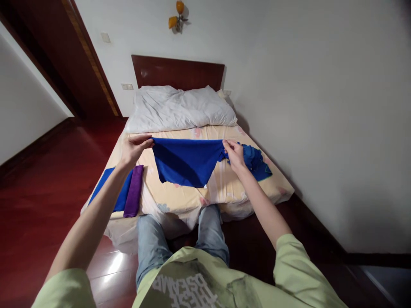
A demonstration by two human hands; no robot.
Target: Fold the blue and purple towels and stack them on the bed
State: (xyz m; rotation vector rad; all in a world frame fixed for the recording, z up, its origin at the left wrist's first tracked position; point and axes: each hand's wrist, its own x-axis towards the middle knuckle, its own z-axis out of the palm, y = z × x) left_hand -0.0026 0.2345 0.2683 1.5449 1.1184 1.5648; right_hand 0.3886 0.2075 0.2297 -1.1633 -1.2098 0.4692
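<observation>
- Left hand [134, 149]: narrow pinch on one top corner of the blue cloth [188, 160], thumb against fingers.
- Right hand [235, 155]: narrow pinch too, on the opposite top corner.
- Blue cloth: spread between both grips, top edge near straight, rest hanging toward the wearer over the patterned bedsheet [180, 204]. Open across its width, not in a compact fold (can't tell if it's doubled, or if the lower edge touches the sheet).
- Nearer the wearer than the left grip, partly behind the forearm: flat blue fabric [123, 197], neatly laid, with a narrow purple cloth [133, 192] along its inner side. Both look tidy; layer count unclear.
- Just beside and beyond the right hand, on its outer side: crumpled blue pile [253, 157], loose and unsorted. Piece count unclear.
- Farther off than both grips: white bedding [180, 109], rumpled, against the dark headboard [180, 72].
</observation>
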